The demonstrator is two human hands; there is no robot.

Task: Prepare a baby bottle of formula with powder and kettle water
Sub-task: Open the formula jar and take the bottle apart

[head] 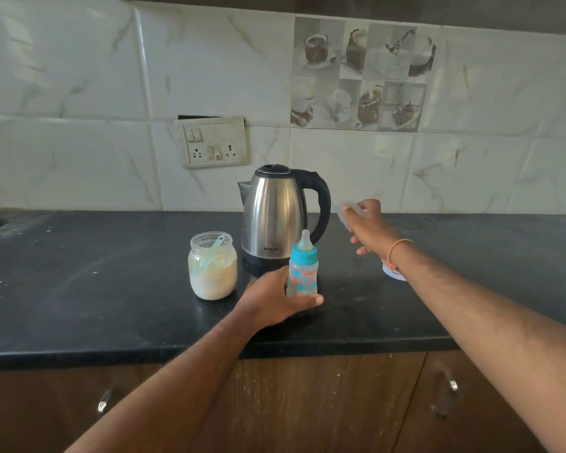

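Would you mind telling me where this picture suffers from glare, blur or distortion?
Head view: window light streaks the steel kettle; the right hand and its clear cap are motion-blurred; wide-angle bowing curves the black countertop edge and tile lines; upper-left tiles look washed out.

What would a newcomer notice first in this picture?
The steel kettle stands in the middle of the black counter, near the wall. Just in front of it, the left hand holds a baby bottle with a blue collar and its teat still on. An open jar of pale powder with a scoop inside stands left of the kettle, and the right hand holds a clear cap beside the kettle's handle.
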